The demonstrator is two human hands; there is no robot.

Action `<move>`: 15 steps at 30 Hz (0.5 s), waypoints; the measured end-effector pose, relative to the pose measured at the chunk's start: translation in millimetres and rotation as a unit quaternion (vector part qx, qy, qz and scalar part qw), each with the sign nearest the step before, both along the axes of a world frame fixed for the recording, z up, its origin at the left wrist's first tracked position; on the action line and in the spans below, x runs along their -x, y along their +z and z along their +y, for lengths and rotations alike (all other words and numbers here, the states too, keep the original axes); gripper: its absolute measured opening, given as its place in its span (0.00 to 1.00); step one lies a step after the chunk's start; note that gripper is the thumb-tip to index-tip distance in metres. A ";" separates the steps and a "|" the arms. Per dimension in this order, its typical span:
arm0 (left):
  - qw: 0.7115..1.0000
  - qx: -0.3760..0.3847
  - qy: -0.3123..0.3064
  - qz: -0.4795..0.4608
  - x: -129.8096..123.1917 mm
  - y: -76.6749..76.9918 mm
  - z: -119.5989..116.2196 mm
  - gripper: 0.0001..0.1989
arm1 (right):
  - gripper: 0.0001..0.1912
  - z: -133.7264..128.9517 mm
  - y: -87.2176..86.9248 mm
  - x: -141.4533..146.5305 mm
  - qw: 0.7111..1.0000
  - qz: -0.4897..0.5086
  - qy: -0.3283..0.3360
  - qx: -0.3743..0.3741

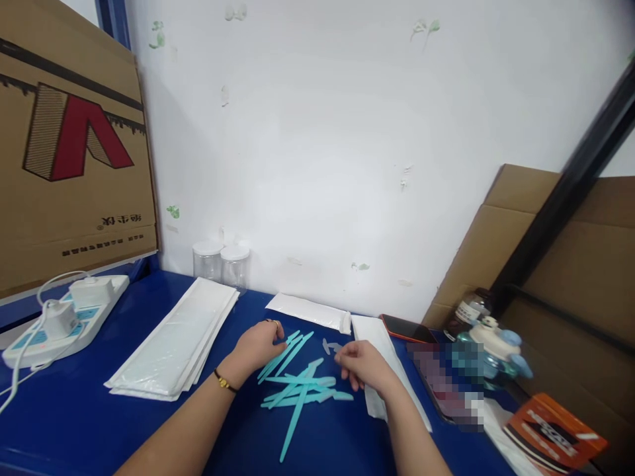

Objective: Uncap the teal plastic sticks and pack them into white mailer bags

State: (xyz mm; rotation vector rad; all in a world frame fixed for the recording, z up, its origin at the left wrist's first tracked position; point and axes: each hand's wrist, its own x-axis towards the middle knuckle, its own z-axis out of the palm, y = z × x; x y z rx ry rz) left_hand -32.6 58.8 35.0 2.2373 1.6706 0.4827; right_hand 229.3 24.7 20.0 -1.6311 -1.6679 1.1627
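Low in the frame's centre, the teal sticks (297, 387) are lying in a loose crossed pile on the blue table (74, 410). The left hand (258, 347) is resting curled fingers on the pile's upper edge, steadying it, while the right hand (362, 365) is pinching a small clear piece (331, 346) just above the pile, apart from it.

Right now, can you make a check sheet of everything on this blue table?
Surface: blue table, flat, against a white wall.
Job's things: pile of teal sticks, crisscrossed between the hands.
Clutter: stack of clear bags; two lidded jars; white packets; phone; orange box.
Hands: left hand resting on the sticks; right hand pinching a small pale piece.
Cables: white power strip with plugs and a white cord.
Surroundings: cardboard box at left, cardboard sheets at right.
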 end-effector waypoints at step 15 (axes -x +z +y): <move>0.997 0.066 0.018 0.023 -2.1 -13.5 5.9 0.05 | 0.07 15.5 -18.3 20.0 0.881 -0.431 -0.051 -0.188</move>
